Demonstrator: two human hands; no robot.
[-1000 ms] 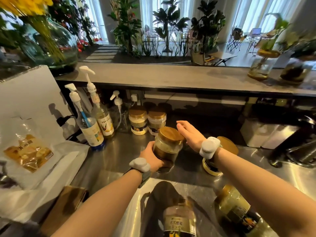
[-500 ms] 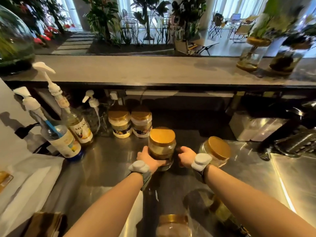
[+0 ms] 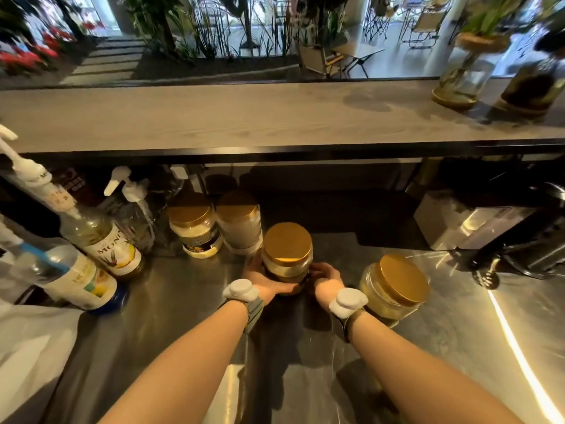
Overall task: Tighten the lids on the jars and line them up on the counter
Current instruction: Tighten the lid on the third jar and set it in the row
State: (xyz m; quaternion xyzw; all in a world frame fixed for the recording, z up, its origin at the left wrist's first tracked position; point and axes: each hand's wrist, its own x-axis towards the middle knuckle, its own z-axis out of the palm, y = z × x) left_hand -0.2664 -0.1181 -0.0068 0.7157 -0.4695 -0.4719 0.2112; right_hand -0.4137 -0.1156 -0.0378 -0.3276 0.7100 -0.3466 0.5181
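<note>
Right now, in the head view, both hands cup one gold-lidded jar (image 3: pixel 287 255) just below the middle of the frame, standing on the steel counter (image 3: pixel 183 307). The left hand (image 3: pixel 263 278) wraps its lower wall from the left, and the right hand (image 3: pixel 324 275) curls its fingers against the base on the other side. Two lidded jars stand just up-left of it: a pale-filled jar (image 3: pixel 195 229) and a grey-filled jar (image 3: pixel 240 224). Another gold-lidded jar (image 3: pixel 394 286) sits to the right, near the right wrist.

The likely risk is a knock. If the held jar slides up-left into the row, it could bump the grey-filled jar and shove the pair out of line. Pulling the right arm back carelessly could also clip the jar by the wrist. Whether this lid is fully tight cannot be seen.
</note>
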